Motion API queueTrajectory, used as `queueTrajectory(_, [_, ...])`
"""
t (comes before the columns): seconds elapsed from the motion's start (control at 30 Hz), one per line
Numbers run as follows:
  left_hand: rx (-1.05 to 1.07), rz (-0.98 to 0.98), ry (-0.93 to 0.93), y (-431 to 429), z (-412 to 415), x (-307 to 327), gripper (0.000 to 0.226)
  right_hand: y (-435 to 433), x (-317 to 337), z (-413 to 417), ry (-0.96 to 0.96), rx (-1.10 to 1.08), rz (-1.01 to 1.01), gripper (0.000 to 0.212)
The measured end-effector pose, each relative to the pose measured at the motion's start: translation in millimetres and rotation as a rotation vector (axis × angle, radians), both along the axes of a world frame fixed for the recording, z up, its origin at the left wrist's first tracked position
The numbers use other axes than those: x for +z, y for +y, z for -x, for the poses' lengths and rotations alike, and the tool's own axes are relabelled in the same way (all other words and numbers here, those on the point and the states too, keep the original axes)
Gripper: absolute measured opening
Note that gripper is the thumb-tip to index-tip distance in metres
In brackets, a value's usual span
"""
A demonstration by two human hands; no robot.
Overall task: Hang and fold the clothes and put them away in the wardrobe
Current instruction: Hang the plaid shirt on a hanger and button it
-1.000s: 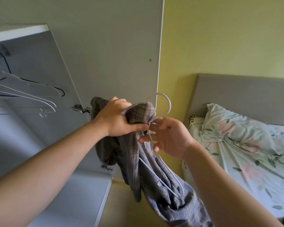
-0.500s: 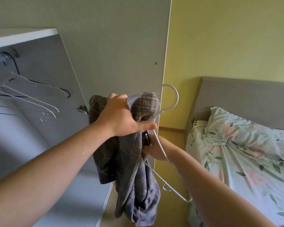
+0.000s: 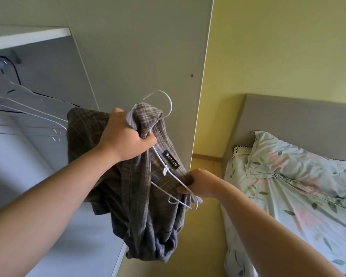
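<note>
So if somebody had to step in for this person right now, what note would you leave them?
Left hand: grips the shirt collar, bunched at the hanger neck.
Right hand: pinches shirt cloth at the hanger's lower arm.
Shirt: held up before the open wardrobe, where empty hangers hang.
Done: hanger partly inside the shirt.
Left: seat the shoulders, hang it in the wardrobe.

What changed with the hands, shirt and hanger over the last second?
The right hand, open a second ago, moved down and now grips the plaid shirt at the arm of the white hanger. The left hand still holds the collar.
</note>
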State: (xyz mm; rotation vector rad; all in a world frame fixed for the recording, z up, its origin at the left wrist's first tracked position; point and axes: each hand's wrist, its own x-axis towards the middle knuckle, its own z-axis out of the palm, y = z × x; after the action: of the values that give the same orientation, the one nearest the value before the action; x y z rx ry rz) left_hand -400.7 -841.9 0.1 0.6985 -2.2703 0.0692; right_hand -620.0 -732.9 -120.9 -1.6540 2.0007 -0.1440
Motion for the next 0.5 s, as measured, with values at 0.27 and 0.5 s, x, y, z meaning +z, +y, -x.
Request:
queueTrajectory(0.27, [0.091,-0.079,0.047,-14.4,-22.6,3.4,0.03,-2.9,-14.8,9.7,-0.189,-0.273,0.145,0.009])
queueTrajectory(0.5, [0.186,-0.055,-0.002,-27.4,-36.3,-11.3,0.036,-6.7,-16.3,6.7,-0.088,-0.377,0.228,0.037])
